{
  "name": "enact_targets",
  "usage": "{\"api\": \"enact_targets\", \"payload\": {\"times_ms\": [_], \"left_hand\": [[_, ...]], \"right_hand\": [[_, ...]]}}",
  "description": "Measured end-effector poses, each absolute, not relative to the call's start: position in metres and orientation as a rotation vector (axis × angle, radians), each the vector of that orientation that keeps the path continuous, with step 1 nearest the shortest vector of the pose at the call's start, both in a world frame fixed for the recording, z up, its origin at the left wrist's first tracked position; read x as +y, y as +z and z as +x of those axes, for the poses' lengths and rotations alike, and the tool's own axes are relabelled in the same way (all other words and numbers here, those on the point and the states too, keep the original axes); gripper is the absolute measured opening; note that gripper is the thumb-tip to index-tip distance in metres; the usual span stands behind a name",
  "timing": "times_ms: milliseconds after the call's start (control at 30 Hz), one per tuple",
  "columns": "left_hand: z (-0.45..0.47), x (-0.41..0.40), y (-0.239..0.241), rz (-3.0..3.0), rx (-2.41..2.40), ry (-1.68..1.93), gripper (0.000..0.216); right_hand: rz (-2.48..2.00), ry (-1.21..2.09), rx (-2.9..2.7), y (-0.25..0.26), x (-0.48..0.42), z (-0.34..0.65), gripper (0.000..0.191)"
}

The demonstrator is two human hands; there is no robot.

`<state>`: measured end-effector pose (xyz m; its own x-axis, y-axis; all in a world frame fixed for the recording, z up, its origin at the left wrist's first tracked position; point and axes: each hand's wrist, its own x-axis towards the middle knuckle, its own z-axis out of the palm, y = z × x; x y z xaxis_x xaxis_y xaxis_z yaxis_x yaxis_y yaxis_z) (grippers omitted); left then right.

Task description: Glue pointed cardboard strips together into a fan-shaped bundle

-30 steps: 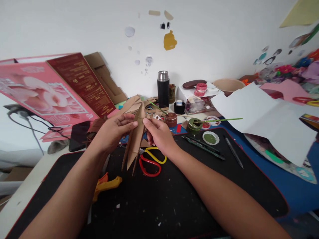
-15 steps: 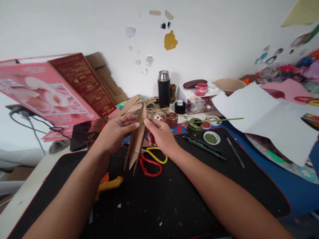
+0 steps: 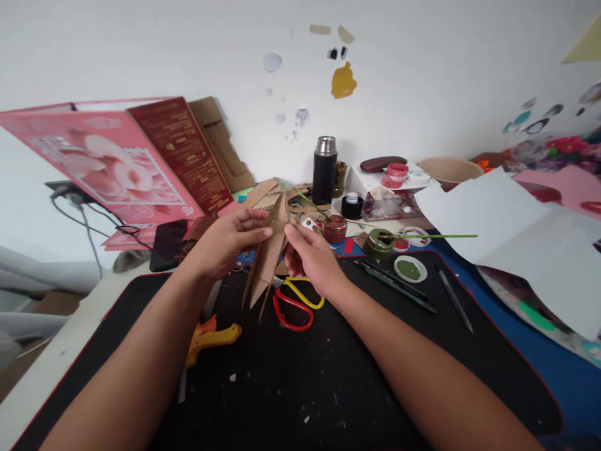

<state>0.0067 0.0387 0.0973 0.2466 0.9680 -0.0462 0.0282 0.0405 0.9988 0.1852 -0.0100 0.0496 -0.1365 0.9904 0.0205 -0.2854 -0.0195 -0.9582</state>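
Between my two hands is a long, pointed piece of folded cardboard (image 3: 267, 269), held up above the black mat (image 3: 291, 382) with its narrow tip pointing away. My left hand (image 3: 235, 241) pinches its left side, thumb on the near face. On the right side my right hand (image 3: 312, 254) grips the edge, thumb on top and the other fingers curled behind. Scissors with one red and one yellow handle (image 3: 293, 310) lie on the mat just below the cardboard, blades partly hidden. Beside my left forearm rests a yellow-and-orange tool (image 3: 216, 337), partly covered by the arm.
Jars of brown paint (image 3: 335, 229) and green paint (image 3: 379, 243) hold brushes. A black flask (image 3: 325, 172) stands by cardboard scraps (image 3: 260, 193). Dark cutters (image 3: 397, 285) and a pen (image 3: 454, 299) lie on the right. A pink box (image 3: 107, 166) stands left, white paper (image 3: 511, 238) right.
The whole view has shifted, so things appear farther right. The cardboard has tilted slightly, showing more of its inner face. Both hands keep hold of it.
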Motion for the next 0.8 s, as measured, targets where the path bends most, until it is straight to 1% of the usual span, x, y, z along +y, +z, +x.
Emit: {"api": "enact_targets", "payload": {"times_ms": [100,233,333,400,533,667,733,800], "left_hand": [[-0.007,0.042,0.111,1.235,1.021,1.085,0.056],[-0.031,0.049,0.123,1.163,0.983,1.274,0.05],[-0.042,0.052,0.127,1.155,0.928,1.321,0.044],[-0.045,0.053,0.128,1.146,0.898,1.326,0.041],[-0.049,0.053,0.132,1.115,0.846,1.407,0.035],[-0.053,0.052,0.136,1.109,0.773,1.413,0.034],[-0.053,0.052,0.136,1.093,0.753,1.386,0.037],[-0.053,0.051,0.136,1.067,0.728,1.376,0.041]], "right_hand": [[-0.933,1.424,-1.132,0.049,-0.014,0.182,0.052],[-0.918,1.359,-1.39,0.045,-0.029,0.17,0.051],[-0.903,1.103,-1.817,0.041,-0.044,0.155,0.051],[-0.846,0.979,-2.075,0.039,-0.052,0.144,0.054],[-0.81,0.717,-2.367,0.035,-0.06,0.125,0.063],[-0.775,0.527,-2.633,0.026,-0.06,0.109,0.07],[-0.768,0.427,-2.723,0.023,-0.06,0.103,0.063],[-0.813,0.437,-2.739,0.021,-0.06,0.1,0.048]]}}
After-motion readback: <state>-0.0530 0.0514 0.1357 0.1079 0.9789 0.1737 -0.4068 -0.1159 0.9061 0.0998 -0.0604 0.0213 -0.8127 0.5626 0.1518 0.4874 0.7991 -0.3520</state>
